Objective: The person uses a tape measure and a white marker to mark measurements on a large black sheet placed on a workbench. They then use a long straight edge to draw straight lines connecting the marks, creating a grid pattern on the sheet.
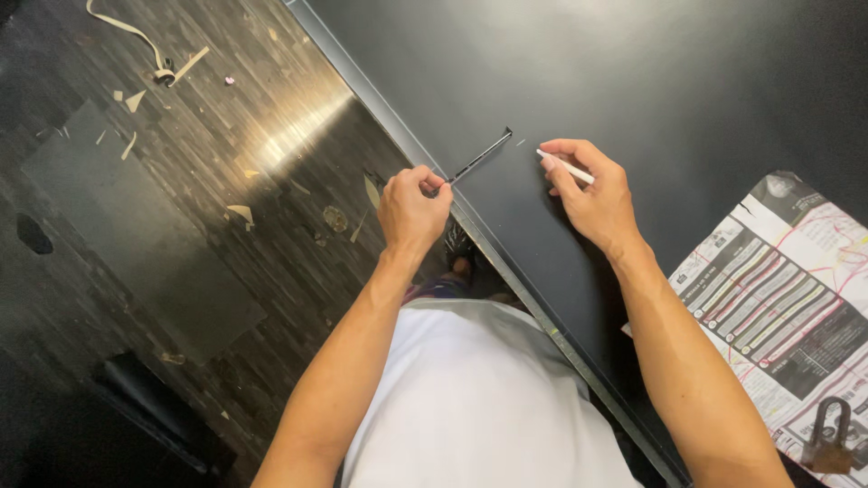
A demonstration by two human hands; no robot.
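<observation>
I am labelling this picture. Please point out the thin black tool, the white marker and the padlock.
thin black tool point(481, 155), head view, middle of its shaft.
white marker point(579, 174), head view, end past the fingers.
padlock point(826, 449), head view, on its body.

The dark table point(633, 81) lies bare from 11 to 2 o'clock, so there is wide open passage beyond both hands. Between the left hand point(411, 210) and the right hand point(592, 194), a thin black rod point(479, 157) slants across the table edge and bars a straight crossing; a white stick point(565, 168) juts toward 10 o'clock. At 4 o'clock a printed sheet point(778, 289) with a padlock point(827, 438) takes up the near corner. The floor point(181, 181) at 9 o'clock holds only flat scraps.
</observation>
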